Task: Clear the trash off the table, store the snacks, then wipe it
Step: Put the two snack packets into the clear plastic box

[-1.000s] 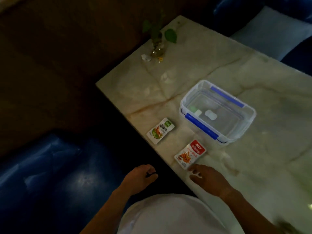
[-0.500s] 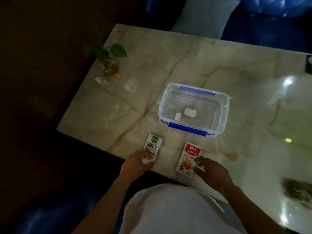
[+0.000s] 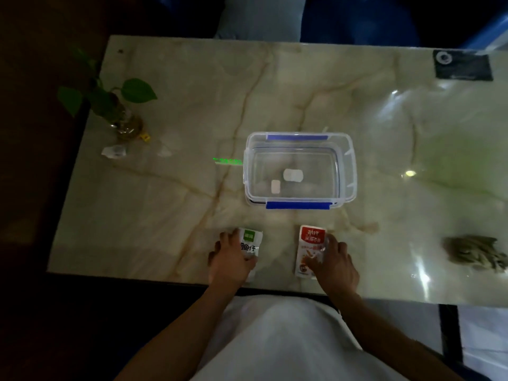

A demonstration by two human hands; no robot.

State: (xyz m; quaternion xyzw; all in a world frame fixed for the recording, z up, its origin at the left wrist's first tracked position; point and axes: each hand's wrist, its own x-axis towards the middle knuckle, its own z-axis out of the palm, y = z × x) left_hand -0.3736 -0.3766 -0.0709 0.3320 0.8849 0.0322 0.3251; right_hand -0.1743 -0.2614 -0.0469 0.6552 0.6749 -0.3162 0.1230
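Both hands have settled onto the snacks at lower centre, the left hand (image 3: 232, 261) curled over the green packet (image 3: 251, 243) and the right hand (image 3: 334, 264) over the red packet (image 3: 310, 244), flat on the worktop (image 3: 165, 215), probably bound for the open box (image 3: 299, 171).

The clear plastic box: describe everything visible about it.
The clear plastic box is a rectangular, see-through container with rounded corners and no lid on it. Blue latch flaps sit on its near and far long sides. It stands upright, open side up, near the middle of the marble table. Two small white pieces show at its bottom. Neither hand touches it; both snack packets lie in front of it.
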